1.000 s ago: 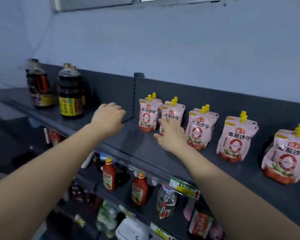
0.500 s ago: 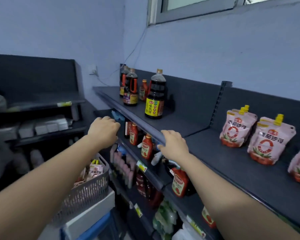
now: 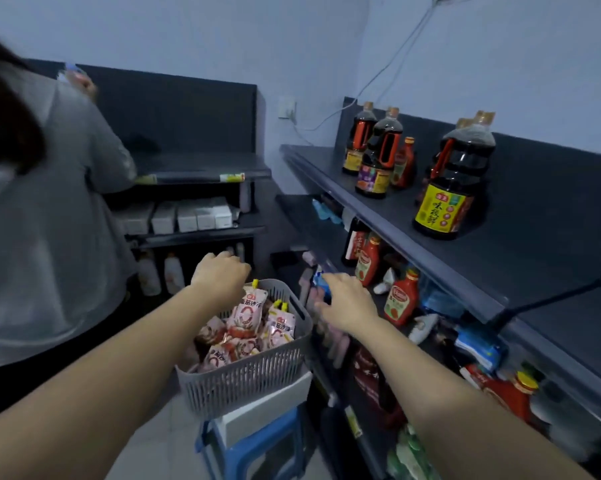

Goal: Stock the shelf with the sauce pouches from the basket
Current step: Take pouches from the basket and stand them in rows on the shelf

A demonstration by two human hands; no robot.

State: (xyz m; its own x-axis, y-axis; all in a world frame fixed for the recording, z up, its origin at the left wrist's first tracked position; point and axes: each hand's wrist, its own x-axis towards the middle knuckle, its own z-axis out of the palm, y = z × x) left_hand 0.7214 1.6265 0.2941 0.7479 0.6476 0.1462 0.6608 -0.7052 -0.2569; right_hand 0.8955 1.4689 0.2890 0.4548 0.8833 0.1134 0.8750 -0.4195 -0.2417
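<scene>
A grey slotted basket [image 3: 247,382] stands on a white box atop a blue stool, low in the middle. Several pink sauce pouches [image 3: 249,313] with yellow caps lie piled inside it. My left hand [image 3: 219,277] hovers over the basket's far rim with fingers curled downward, holding nothing. My right hand [image 3: 347,303] is just right of the basket with loose fingers, empty. The dark top shelf [image 3: 500,258] runs along the right; the pouches standing on it are out of view.
Dark soy sauce bottles [image 3: 448,188] stand on the top shelf. Red ketchup bottles [image 3: 401,299] fill the shelf below. A person in a grey top [image 3: 49,209] stands close on the left, at another dark shelf unit [image 3: 195,174] with white boxes.
My view has swung left and down from the shelf to the basket. Both hands have left the shelf edge and moved down, the left over the basket, the right beside it.
</scene>
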